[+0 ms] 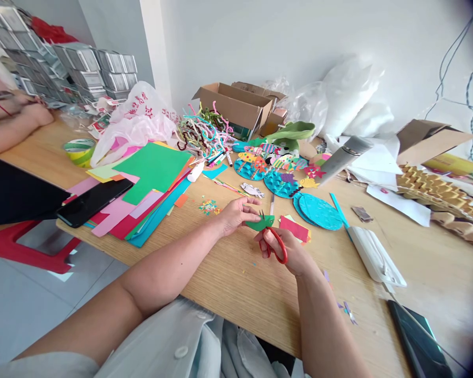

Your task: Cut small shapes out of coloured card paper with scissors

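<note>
My left hand (238, 216) pinches a small piece of green paper (259, 223) above the table, near its front edge. In my right hand (281, 247) is a pair of red-handled scissors (280, 249), fingers through the loops. The blades point away from me and meet the green paper; whether they are cutting into it I cannot tell. Just beyond lies a white paper fish (252, 190). Red and yellow paper pieces (295, 229) rest right of the scissors. A heap of tiny paper scraps (209, 207) sits left of my left hand.
Coloured paper sheets (157, 168) and a black phone (94, 202) lie left. Blue discs (321, 211), colourful paper fish (256, 160) and pipe cleaners (205, 131) are behind. Right are a silver bottle (345, 157), a white power strip (376, 254) and another phone (418, 336). Another person's arm (16, 123) rests far left.
</note>
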`<action>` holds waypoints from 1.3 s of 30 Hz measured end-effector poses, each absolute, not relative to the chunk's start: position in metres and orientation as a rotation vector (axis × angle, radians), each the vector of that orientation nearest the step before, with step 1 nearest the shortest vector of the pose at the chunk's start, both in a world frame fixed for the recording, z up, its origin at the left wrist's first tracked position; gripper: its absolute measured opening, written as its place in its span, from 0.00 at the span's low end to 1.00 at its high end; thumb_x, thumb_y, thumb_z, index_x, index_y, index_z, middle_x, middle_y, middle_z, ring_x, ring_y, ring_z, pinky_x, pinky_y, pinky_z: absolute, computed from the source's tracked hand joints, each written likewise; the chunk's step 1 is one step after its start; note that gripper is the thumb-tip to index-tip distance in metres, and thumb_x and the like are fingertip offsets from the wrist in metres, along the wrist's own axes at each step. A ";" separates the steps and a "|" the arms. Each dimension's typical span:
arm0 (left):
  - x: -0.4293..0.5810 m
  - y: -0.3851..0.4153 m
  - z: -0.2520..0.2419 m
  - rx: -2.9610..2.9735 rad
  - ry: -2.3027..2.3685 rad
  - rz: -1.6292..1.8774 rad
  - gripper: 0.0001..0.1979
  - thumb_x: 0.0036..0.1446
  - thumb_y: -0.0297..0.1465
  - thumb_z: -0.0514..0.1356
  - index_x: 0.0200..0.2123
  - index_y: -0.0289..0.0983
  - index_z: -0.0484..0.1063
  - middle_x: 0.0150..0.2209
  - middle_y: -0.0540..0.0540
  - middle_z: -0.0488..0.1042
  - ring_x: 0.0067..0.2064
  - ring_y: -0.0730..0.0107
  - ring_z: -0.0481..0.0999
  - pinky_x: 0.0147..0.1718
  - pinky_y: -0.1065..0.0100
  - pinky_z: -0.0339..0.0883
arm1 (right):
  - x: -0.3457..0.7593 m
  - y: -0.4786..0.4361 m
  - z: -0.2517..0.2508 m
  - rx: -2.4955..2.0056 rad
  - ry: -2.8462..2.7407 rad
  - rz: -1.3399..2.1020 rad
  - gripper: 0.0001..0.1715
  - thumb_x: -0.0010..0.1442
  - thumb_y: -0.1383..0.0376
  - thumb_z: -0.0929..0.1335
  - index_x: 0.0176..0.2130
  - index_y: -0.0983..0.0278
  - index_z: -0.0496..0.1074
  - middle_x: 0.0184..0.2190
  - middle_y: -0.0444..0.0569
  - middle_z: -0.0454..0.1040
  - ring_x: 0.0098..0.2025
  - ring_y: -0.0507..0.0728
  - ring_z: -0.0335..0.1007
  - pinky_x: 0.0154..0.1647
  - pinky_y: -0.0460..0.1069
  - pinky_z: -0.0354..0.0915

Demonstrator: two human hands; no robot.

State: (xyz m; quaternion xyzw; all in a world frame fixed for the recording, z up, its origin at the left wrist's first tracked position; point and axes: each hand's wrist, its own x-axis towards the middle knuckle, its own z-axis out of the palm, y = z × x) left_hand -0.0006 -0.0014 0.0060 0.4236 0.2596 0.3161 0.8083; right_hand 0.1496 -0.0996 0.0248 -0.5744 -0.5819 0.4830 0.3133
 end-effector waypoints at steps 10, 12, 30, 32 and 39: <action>-0.001 0.002 0.000 0.925 0.516 0.669 0.27 0.38 0.25 0.68 0.44 0.34 0.65 0.28 0.51 0.72 0.29 0.75 0.73 0.33 0.70 0.63 | 0.151 -0.100 0.029 -1.557 -1.581 1.255 0.30 0.58 0.43 0.61 0.33 0.67 0.70 0.18 0.46 0.69 0.21 0.52 0.64 0.20 0.45 0.55; -0.001 0.002 0.000 0.927 0.518 0.670 0.27 0.38 0.24 0.68 0.44 0.34 0.65 0.27 0.51 0.72 0.28 0.75 0.72 0.33 0.70 0.63 | 0.151 -0.100 0.029 -1.557 -1.591 1.251 0.30 0.58 0.43 0.61 0.34 0.67 0.70 0.19 0.46 0.69 0.21 0.52 0.64 0.20 0.45 0.55; 0.000 0.000 0.002 0.912 0.532 0.661 0.28 0.37 0.24 0.68 0.44 0.34 0.65 0.26 0.52 0.72 0.28 0.76 0.72 0.33 0.70 0.63 | 0.151 -0.100 0.034 -1.551 -1.596 1.289 0.31 0.55 0.42 0.63 0.33 0.68 0.70 0.20 0.46 0.68 0.22 0.53 0.66 0.21 0.46 0.57; 0.000 0.000 0.002 0.912 0.531 0.664 0.28 0.37 0.24 0.68 0.44 0.34 0.65 0.26 0.51 0.72 0.28 0.76 0.72 0.33 0.70 0.63 | 0.151 -0.101 0.034 -1.554 -1.591 1.287 0.30 0.55 0.43 0.64 0.33 0.68 0.70 0.20 0.46 0.68 0.22 0.53 0.65 0.21 0.46 0.56; 0.000 -0.001 0.003 0.905 0.535 0.674 0.26 0.37 0.24 0.68 0.43 0.34 0.66 0.27 0.51 0.72 0.28 0.76 0.72 0.33 0.71 0.62 | 0.153 -0.101 0.032 -1.554 -1.592 1.288 0.31 0.56 0.42 0.62 0.34 0.68 0.70 0.21 0.47 0.69 0.23 0.53 0.65 0.21 0.46 0.56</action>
